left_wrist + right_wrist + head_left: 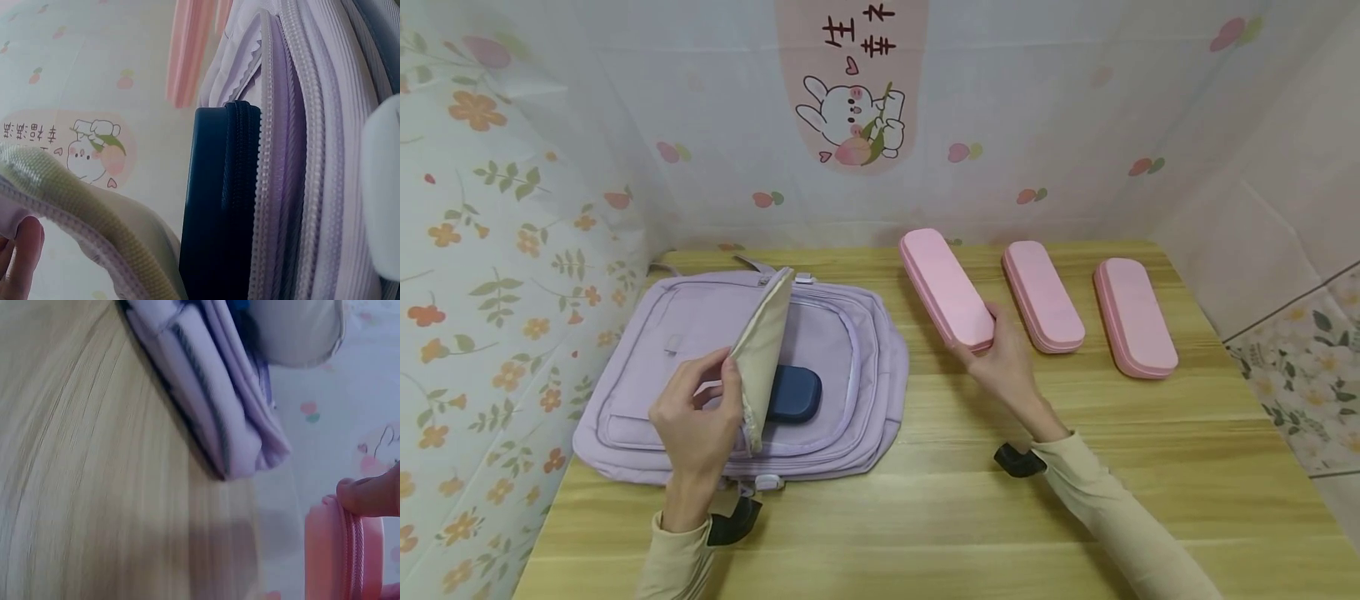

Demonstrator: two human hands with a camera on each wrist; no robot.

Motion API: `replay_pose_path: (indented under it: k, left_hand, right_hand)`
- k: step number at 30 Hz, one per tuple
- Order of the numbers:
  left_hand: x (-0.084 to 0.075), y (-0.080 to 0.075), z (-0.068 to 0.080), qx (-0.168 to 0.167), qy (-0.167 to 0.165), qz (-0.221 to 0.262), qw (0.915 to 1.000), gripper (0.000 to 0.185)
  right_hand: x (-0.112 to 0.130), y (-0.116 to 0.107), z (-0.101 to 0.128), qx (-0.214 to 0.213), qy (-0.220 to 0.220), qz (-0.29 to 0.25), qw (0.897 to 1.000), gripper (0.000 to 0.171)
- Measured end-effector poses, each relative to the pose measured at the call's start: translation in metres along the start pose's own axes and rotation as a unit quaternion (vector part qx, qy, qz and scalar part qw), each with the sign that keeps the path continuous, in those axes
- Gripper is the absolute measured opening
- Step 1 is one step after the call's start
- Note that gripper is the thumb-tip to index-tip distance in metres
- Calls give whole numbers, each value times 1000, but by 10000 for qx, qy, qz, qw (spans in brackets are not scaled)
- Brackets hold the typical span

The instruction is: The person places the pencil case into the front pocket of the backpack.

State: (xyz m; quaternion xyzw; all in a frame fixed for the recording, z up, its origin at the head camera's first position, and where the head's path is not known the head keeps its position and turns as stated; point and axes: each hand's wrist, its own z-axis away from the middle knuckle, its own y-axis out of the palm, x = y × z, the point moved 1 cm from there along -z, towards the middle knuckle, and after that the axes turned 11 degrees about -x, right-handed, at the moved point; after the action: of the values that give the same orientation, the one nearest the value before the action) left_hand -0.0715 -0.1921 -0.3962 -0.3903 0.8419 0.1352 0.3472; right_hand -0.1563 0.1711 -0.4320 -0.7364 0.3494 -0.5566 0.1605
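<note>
A lilac backpack (700, 304) lies flat on the left, its front pocket unzipped. At the edge of the raised pocket flap (766, 358), my left hand (700, 408) pinches the fabric between thumb and fingers, showing its cream lining. Inside the pocket is a dark blue zippered case (797, 393), partly hidden by the flap; its zip side shows in the left wrist view. My right hand (1003, 367) grips the near end of a pink pencil case (947, 287), right of the backpack. The right wrist view shows the thumb on this pencil case (325, 556) beside its zip.
Two more pink pencil cases, a middle one (1043, 296) and a far right one (1137, 317), lie on the wood-grain table (940, 525). A printed cloth (1000, 100) hangs behind the table. Floral covering (482, 333) stands along the left side.
</note>
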Motion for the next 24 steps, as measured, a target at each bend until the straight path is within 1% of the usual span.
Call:
replay_pose_path:
  k: [7,13,16,20,24]
  left_hand:
    - [-1,0,0,12,-13,-35,10000,13]
    - [-1,-1,0,8,-14,-45,10000,13]
    - [0,-1,0,32,20,-20,10000,13]
    - [0,-1,0,70,66,15,10000,13]
    - [0,-1,-1,101,91,2,9999,14]
  right_hand:
    - [18,-2,7,196,-261,-334,9989,85]
    - [24,-1,11,494,-475,-644,9956,82]
    - [24,0,11,780,-508,-1031,9903,79]
    - [24,2,11,1214,-464,-1584,9788,77]
    - [25,5,12,1468,-511,-1806,9712,76]
